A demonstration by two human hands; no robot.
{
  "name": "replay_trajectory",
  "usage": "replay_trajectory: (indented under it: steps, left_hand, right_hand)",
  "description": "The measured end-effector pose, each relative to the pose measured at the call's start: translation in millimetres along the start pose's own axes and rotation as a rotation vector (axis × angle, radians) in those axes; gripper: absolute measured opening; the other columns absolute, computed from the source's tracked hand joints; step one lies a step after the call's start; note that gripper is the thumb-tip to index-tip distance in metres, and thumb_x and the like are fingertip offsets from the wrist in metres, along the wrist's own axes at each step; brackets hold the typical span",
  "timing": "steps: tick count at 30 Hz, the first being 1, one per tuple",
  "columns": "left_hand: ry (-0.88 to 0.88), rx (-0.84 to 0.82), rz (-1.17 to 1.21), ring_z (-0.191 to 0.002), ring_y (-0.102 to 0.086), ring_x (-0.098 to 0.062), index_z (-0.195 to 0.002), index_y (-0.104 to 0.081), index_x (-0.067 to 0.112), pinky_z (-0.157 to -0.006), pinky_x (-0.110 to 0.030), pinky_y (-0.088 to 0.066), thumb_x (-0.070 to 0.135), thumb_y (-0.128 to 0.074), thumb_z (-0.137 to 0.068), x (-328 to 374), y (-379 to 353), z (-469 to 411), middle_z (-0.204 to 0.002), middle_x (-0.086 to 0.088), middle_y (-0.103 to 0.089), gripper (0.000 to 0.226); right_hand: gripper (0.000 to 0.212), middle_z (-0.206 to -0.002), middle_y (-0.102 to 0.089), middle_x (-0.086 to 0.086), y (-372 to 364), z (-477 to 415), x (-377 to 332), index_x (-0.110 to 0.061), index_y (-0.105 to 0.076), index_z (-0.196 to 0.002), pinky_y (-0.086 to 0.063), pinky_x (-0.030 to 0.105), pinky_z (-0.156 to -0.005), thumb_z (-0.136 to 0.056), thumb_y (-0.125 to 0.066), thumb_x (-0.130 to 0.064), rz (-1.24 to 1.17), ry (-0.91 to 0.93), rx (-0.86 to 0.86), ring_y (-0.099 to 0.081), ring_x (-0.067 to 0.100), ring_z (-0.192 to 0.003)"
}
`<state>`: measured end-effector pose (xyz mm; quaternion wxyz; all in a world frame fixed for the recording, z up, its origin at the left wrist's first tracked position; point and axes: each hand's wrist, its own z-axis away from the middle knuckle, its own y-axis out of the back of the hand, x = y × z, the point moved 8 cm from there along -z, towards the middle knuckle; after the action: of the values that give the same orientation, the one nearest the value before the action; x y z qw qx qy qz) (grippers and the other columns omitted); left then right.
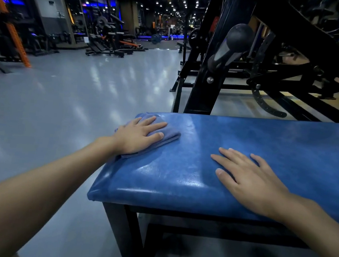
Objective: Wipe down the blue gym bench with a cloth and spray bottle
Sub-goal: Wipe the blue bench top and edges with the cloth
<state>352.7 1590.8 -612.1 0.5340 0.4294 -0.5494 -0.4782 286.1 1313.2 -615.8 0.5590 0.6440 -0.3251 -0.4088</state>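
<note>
Black machine frame w/ padded roller behind; grey floor, orange rack left.

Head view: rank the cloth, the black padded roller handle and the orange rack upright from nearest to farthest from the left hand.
1. The cloth: directly under the left hand, at the bench's left end.
2. The black padded roller handle: beyond the bench, up and to the right.
3. The orange rack upright: far across the floor, on the left.

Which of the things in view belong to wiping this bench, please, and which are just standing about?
Job: bench; cloth under the flat left hand; right hand resting flat on the pad. No spray bottle shows.

Standing about: black machine behind; orange rack; far barbell.
</note>
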Motion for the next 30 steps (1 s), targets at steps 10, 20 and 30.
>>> replay_trajectory:
  steps: [10, 20, 30]
  left_hand:
    - [-0.409, 0.058, -0.193, -0.152, 0.0, -0.022, -0.14, 0.007, 0.069, -0.116, -0.058, -0.009, 0.076, -0.008, -0.085, 103.4, -22.8, 119.9, -0.164, 0.019, 0.002, 0.058]
    - [-0.136, 0.13, 0.191, -0.15, -0.007, -0.003, -0.143, -0.029, 0.057, -0.123, -0.037, -0.008, 0.075, -0.02, -0.083, -1.3, 0.1, 89.6, -0.163, 0.014, -0.019, 0.063]
    - [-0.253, 0.363, 0.041, -0.147, -0.021, -0.022, -0.15, -0.029, 0.048, -0.121, -0.038, -0.017, 0.062, -0.028, -0.098, 4.5, -15.8, 163.3, -0.162, 0.007, -0.023, 0.054]
  right_hand:
    - [0.05, -0.161, -0.01, -0.019, 2.8, 0.2, -2.9, -0.043, -0.022, -0.149, -0.001, 0.04, -0.12, -0.1, -0.019, -0.05, 0.003, -0.006, 0.004, -0.001, -0.001, -0.147]
    - [0.051, -0.161, -0.005, -0.019, -3.1, 3.9, -29.1, -0.043, -0.017, -0.15, 0.002, 0.041, -0.12, -0.1, -0.015, -0.052, -0.019, 0.064, -0.036, 0.003, 0.002, -0.147]
    - [0.051, -0.161, -0.008, -0.017, -3.2, 3.5, -31.5, -0.042, -0.018, -0.15, -0.003, 0.044, -0.119, -0.1, -0.015, -0.051, 0.025, 0.072, -0.001, -0.002, 0.005, -0.148]
